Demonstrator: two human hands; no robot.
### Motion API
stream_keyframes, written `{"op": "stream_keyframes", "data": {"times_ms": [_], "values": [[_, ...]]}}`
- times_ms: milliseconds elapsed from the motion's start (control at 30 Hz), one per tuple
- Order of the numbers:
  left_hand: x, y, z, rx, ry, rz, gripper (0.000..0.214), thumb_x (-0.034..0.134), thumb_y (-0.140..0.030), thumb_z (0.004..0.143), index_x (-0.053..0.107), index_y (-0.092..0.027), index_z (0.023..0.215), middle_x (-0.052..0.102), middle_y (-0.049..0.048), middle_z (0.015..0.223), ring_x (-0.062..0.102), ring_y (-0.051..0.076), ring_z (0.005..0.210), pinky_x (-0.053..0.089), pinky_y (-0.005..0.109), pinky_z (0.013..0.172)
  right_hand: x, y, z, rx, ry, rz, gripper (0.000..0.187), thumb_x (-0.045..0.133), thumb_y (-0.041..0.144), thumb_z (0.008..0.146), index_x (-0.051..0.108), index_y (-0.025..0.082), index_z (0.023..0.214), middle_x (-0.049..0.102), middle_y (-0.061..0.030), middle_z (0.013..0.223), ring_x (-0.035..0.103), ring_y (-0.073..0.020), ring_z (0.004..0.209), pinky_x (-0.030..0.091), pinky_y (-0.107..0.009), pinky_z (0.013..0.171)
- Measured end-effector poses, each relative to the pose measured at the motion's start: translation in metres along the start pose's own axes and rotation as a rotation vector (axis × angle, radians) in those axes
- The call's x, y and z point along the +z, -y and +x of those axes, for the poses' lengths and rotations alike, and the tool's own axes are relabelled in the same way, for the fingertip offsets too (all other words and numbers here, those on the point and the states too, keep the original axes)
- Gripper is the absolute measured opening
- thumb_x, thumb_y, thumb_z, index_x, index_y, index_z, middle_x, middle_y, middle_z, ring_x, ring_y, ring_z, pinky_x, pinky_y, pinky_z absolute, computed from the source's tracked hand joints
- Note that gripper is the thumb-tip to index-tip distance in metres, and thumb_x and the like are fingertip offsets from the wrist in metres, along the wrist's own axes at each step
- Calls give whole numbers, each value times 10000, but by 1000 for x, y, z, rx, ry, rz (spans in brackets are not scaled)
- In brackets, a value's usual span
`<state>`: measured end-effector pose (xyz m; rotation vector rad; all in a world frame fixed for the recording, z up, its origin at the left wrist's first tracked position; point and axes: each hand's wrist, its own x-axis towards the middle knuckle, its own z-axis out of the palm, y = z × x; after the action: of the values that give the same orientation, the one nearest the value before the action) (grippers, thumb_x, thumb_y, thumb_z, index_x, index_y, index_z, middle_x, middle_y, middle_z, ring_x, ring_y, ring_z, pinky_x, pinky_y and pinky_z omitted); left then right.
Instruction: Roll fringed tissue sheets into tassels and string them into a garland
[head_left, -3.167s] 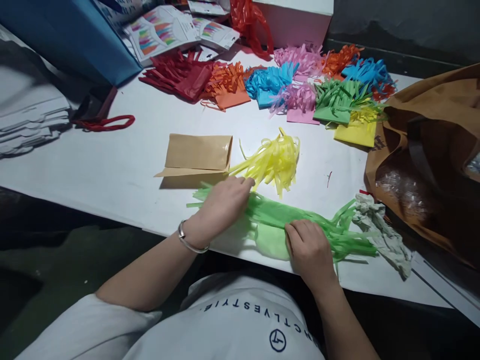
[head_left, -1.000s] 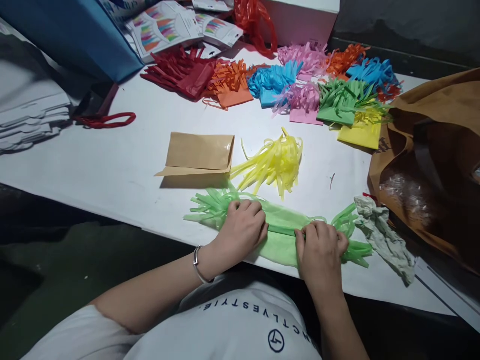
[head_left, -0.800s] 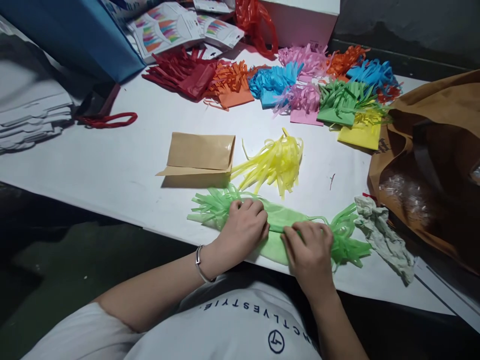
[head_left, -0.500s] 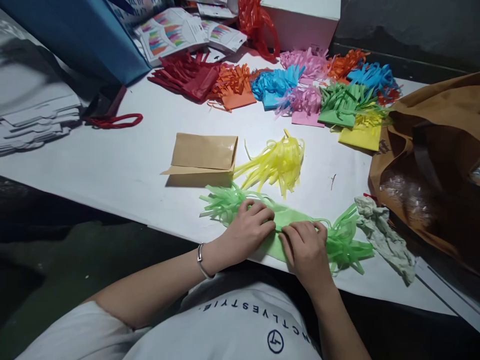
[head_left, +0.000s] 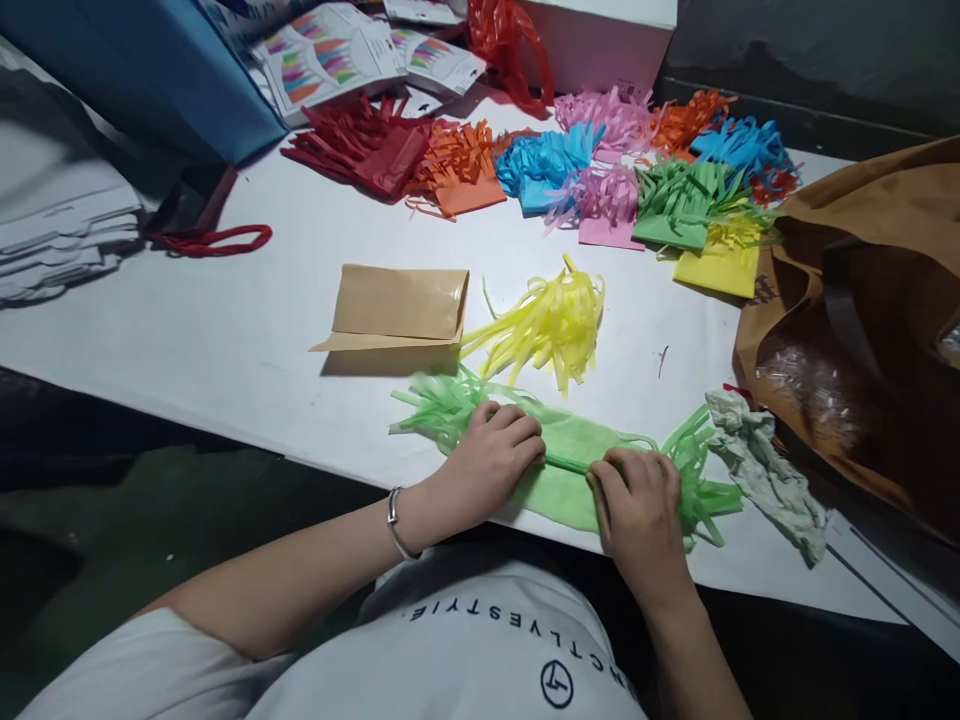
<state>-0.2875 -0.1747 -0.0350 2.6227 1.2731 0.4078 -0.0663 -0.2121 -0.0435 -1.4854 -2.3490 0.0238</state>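
A strip of green tissue paper (head_left: pixel 574 500) with fringed ends lies along the table's near edge. A narrow rolled or pleated ridge runs across its middle. My left hand (head_left: pixel 495 455) is closed on this ridge near the left fringe, fingertips pinching the paper. Further right, my right hand (head_left: pixel 637 505) pinches the same ridge beside the right fringe. Between the hands a stretch of the ridge shows. Just beyond the green paper lie a yellow tissue tassel (head_left: pixel 559 320) and a folded brown paper piece (head_left: pixel 401 303).
Folded fringed tissue bundles, such as a dark red one (head_left: pixel 367 150) and a blue one (head_left: pixel 544 165), line the back. A brown bag (head_left: pixel 862 220) stands at right, near a crumpled pale cloth (head_left: pixel 765 470). White sheets (head_left: pixel 64 200) are stacked at left.
My right hand has slid to the right along the ridge, widening the gap between my hands and baring more of the green paper. My left hand keeps its hold at about the same spot.
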Motion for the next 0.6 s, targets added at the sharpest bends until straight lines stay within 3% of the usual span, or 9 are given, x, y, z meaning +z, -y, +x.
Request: {"op": "stream_keyframes", "data": {"times_ms": [133, 267, 367, 467, 600], "values": [[-9, -15, 14, -134, 90, 68, 148, 538, -172, 905, 647, -152, 807, 641, 106, 964, 523, 276, 935, 343, 459, 836, 0, 12, 10, 159, 41, -53, 87, 544, 177, 949, 611, 188, 897, 636, -80, 984, 550, -250, 1010, 295, -509, 1069], [-13, -20, 23, -139, 122, 160, 122, 558, -160, 883, 641, -152, 794, 625, 112, 977, 516, 290, 933, 339, 484, 837, -1, 16, 17, 238, 49, -83, 103, 579, 194, 922, 591, 194, 820, 631, -70, 924, 547, -269, 977, 298, -513, 1029], [-13, -17, 21, 19, 94, 198, 155, 545, -90, 903, 654, -166, 824, 628, 84, 968, 509, 264, 930, 317, 487, 898, -1, 12, 16, 170, 31, -26, 89, 567, 145, 919, 621, 205, 881, 639, -57, 951, 552, -250, 973, 273, -502, 1054], [-12, -15, 19, 226, 86, 221, 207, 549, -112, 939, 656, -165, 771, 612, 57, 863, 497, 233, 877, 295, 480, 947, 0, 10, 12, 22, 15, 38, 191, 539, 72, 907, 643, 216, 975, 655, -36, 946, 558, -215, 952, 234, -494, 1098], [-9, -8, 28, 274, 130, 248, 230, 532, -125, 953, 667, -160, 770, 617, 65, 855, 504, 224, 840, 320, 455, 923, 0, 14, 13, -53, -8, 4, 146, 567, 98, 911, 649, 191, 988, 681, -44, 928, 567, -214, 950, 222, -501, 1117]]}}
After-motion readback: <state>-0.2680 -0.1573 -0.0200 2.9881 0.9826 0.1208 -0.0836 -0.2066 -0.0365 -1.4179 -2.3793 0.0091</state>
